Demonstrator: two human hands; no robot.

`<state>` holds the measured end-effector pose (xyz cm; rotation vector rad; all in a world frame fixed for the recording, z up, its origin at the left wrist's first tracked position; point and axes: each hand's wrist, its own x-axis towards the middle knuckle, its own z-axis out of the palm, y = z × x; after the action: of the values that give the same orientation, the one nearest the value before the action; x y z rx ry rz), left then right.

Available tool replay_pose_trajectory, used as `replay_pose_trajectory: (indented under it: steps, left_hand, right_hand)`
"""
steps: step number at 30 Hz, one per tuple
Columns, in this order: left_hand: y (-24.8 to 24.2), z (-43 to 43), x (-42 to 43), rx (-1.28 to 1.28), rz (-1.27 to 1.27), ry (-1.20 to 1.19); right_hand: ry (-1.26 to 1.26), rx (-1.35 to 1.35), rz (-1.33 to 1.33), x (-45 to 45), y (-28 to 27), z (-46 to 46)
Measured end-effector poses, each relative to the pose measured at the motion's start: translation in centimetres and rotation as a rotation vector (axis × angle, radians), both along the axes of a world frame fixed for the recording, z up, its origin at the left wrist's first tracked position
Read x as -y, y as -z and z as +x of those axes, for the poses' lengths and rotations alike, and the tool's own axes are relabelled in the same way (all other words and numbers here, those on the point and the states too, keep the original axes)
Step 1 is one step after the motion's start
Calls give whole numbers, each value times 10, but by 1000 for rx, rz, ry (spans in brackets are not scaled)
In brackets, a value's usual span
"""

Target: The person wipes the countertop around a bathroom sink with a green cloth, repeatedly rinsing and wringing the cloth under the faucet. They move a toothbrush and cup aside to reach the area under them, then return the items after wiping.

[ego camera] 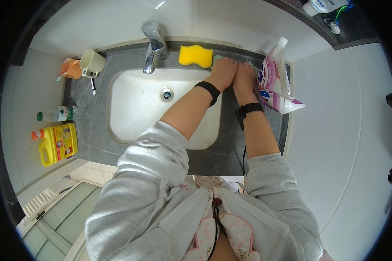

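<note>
Both my hands rest side by side on a light green cloth (218, 58) at the back right of the grey tiled counter (228, 130). My left hand (224, 72) lies over the cloth's left part, just right of a yellow sponge (196, 56). My right hand (245, 76) presses on its right part, beside a white and purple detergent pouch (272, 78) with a white cap. Most of the cloth is hidden under the fingers, so whether they grip it is unclear. The white sink basin (134, 111) lies below my left forearm, with a chrome faucet (155, 45) behind it.
An orange cup (71, 69) and a cream mug (93, 62), with toothbrushes by them, stand at the back left. A plastic bottle (58, 114) and a yellow pump jug (58, 143) are along the left edge. A dark shelf (349, 34) juts out at upper right.
</note>
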<state>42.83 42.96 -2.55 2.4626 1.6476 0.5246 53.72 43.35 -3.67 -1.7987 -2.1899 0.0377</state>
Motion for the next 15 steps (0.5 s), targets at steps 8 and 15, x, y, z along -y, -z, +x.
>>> replay_pose_trajectory:
  steps: [8,15]
  left_hand:
    - [0,5,-2,3,10,-46]
    - [-2,11,-15,-65,38,-131]
  right_hand:
    - [9,-86,127,12,-7,-3]
    - [-53,-113,329,6,-6,-4]
